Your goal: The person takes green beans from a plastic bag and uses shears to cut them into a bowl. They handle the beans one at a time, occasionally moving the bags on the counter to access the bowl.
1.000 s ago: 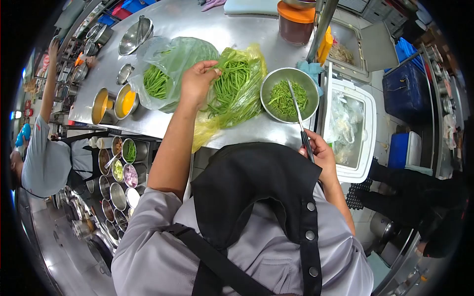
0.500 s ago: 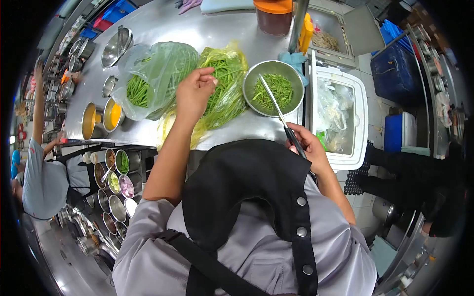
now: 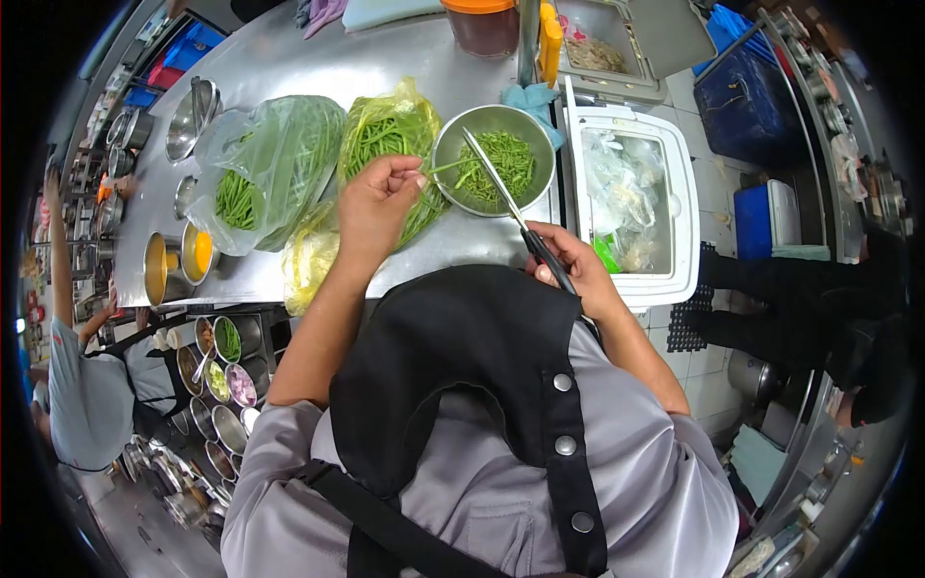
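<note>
My left hand (image 3: 382,204) pinches a green bean (image 3: 445,168), whose far end reaches over the rim of a metal bowl (image 3: 443,190). Cut green bean pieces (image 3: 511,164) lie inside that bowl. In my right hand (image 3: 570,265) are black-handled scissors (image 3: 494,179); their blades cross over the bowl. Behind my left hand a yellow plastic bag (image 3: 400,101) holds long green beans. Left of it is a clear plastic bag (image 3: 313,135) with more green beans.
A white bin (image 3: 682,207) with plastic bags inside stands right of the bowl. A blue cloth (image 3: 532,102) and a container with an orange lid (image 3: 479,6) are behind it. Metal bowls (image 3: 200,252) with yellow contents sit at the left. Another person (image 3: 92,390) is at far left.
The view has shifted, so the table's things appear further left. My left hand now holds a green bean out toward the bowl, closer to the scissor blades.
</note>
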